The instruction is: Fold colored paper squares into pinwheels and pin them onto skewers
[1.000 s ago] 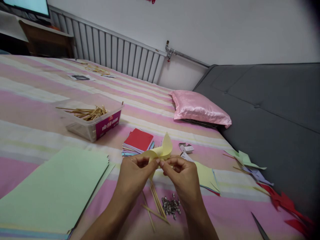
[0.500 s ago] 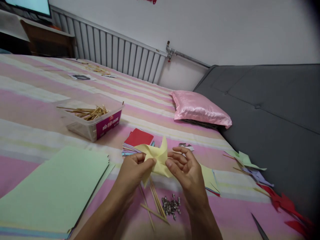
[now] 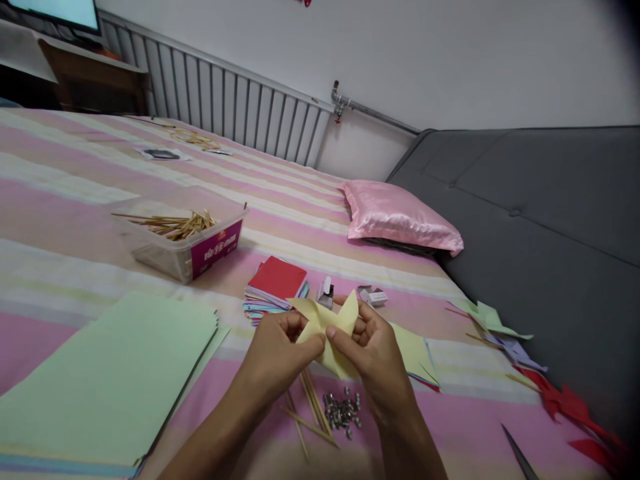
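On my head feed the yellow paper (image 3: 341, 321), flaps curled, sits mid-scene, beyond the wooden sticks (image 3: 319, 407) and metal bits (image 3: 343, 411). Left hand (image 3: 283, 343) half closed, pinching it, thumb near centre; right hand (image 3: 375, 352) similar, thumb on the middle, fingers partly hidden. Probably light, springy, easily creased or torn; I'd hold the centre, lightly, off the flaps.

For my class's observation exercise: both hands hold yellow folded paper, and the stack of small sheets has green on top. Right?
Not quite: the head view shows a red sheet on top of the stack of small sheets, not green. The left hand and right hand do hold the yellow folded paper.
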